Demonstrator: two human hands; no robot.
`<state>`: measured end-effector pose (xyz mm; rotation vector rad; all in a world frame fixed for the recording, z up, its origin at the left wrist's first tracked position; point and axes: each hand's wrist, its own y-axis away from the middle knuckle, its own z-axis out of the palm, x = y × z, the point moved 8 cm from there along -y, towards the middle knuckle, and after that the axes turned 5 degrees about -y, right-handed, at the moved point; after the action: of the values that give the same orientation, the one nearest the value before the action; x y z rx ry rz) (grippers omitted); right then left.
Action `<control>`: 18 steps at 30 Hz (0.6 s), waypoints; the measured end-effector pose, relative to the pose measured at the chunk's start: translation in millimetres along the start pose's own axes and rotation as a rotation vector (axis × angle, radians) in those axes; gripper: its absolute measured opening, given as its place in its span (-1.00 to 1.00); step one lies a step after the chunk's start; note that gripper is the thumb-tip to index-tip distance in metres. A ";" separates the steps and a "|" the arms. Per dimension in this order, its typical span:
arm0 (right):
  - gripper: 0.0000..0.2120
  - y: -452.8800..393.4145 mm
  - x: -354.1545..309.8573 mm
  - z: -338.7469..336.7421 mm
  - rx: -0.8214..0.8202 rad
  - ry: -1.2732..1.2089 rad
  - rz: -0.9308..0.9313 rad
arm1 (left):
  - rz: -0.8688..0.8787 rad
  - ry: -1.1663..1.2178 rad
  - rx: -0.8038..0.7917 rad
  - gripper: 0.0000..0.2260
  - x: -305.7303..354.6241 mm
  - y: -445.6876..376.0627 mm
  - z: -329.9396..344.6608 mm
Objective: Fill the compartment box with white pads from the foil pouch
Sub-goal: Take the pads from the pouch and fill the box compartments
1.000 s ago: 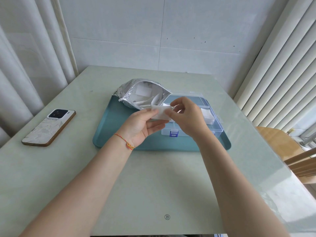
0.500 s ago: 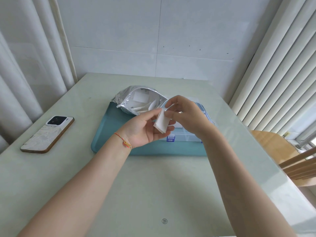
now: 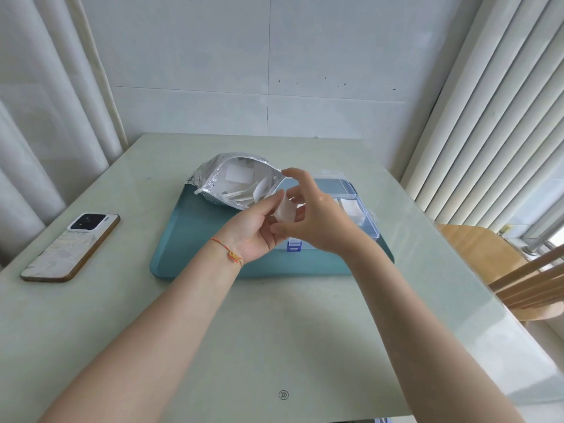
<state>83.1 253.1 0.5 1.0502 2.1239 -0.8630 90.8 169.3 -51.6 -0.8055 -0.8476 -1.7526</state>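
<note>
A white pad (image 3: 285,210) stands upright between my two hands, above the teal tray (image 3: 195,251). My left hand (image 3: 254,230) pinches its left edge with thumb and fingers. My right hand (image 3: 320,222) grips its right side with the thumb and middle fingers, the index finger lifted. The foil pouch (image 3: 213,175) lies at the tray's back left, its mouth open towards me, with several white pads inside. The clear compartment box (image 3: 367,219) sits on the tray's right, lid open, blue latch (image 3: 294,246) in front. White pads lie in its right compartment; my hands hide its left part.
A phone (image 3: 71,247) lies face down on the table's left. A wooden chair (image 3: 494,257) stands past the table's right edge. Curtains hang on the left, vertical blinds on the right, and a tiled wall behind the table.
The pad has turned from lying flat to standing on edge between my hands. My right index finger has lifted off it. The camera has tilted, so everything sits lower in view.
</note>
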 end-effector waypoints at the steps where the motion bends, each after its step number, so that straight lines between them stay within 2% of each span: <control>1: -0.21 -0.2 0.4 0.5 -0.005 0.001 0.001 | 0.006 -0.004 0.002 -0.72 0.3 -0.8 0.4; 3: -0.20 -1.0 2.2 0.8 -0.010 0.007 0.004 | 0.012 -0.011 0.012 -0.70 0.4 -2.5 0.6; 6: -0.24 -3.3 5.9 0.0 -0.011 0.036 0.005 | 0.018 -0.016 0.004 -0.81 0.3 -3.7 -0.8; 9: -0.29 -7.2 8.2 0.4 -0.013 0.123 -0.006 | 0.012 -0.121 -0.011 -0.88 -1.0 -4.2 -2.5; 12: -0.26 -9.6 8.5 2.4 -0.042 0.134 -0.009 | 0.013 -0.180 0.038 -0.83 0.8 -4.7 -8.8; 15: -0.27 -11.8 15.4 -7.3 0.015 -0.007 0.074 | 0.036 -0.238 0.086 -0.80 7.8 -4.6 -19.8; 18: -0.53 -11.9 34.0 -17.0 0.092 -0.290 0.264 | 0.066 -0.306 0.146 -0.83 14.1 -4.6 -31.9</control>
<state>52.3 275.3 -11.4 1.1450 1.6776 -0.9265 78.1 137.1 -57.8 -1.0066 -1.1249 -1.5109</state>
